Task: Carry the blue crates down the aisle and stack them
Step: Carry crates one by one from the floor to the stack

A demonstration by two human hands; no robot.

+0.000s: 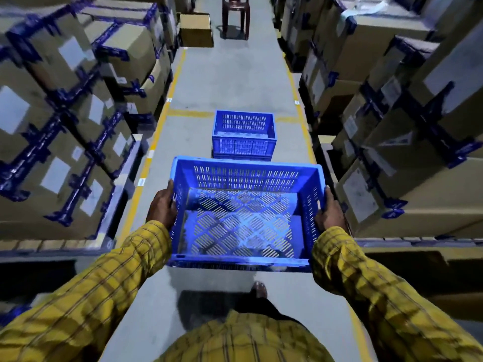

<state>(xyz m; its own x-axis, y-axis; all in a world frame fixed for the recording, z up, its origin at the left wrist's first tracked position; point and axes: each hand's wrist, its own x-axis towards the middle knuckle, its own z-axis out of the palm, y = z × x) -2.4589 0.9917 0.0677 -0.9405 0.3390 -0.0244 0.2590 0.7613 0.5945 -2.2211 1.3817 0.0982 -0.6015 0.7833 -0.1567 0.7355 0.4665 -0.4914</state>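
I carry an empty blue slotted crate (243, 176) in front of my waist, above the aisle floor. My left hand (161, 209) grips its left wall, with the thumb over the rim. My right hand (330, 212) grips the right wall the same way. Further down the aisle a second blue crate (244, 142) stands on the floor, seemingly nested on another crate beneath it. The carried crate hides the lower front of that stack.
Cardboard boxes with blue tape (78, 126) line the left rack, and more boxes (407, 126) line the right. Yellow lines (162, 118) edge the grey aisle floor. At the far end stand a brown plastic chair (235, 17) and a cardboard box (196, 30).
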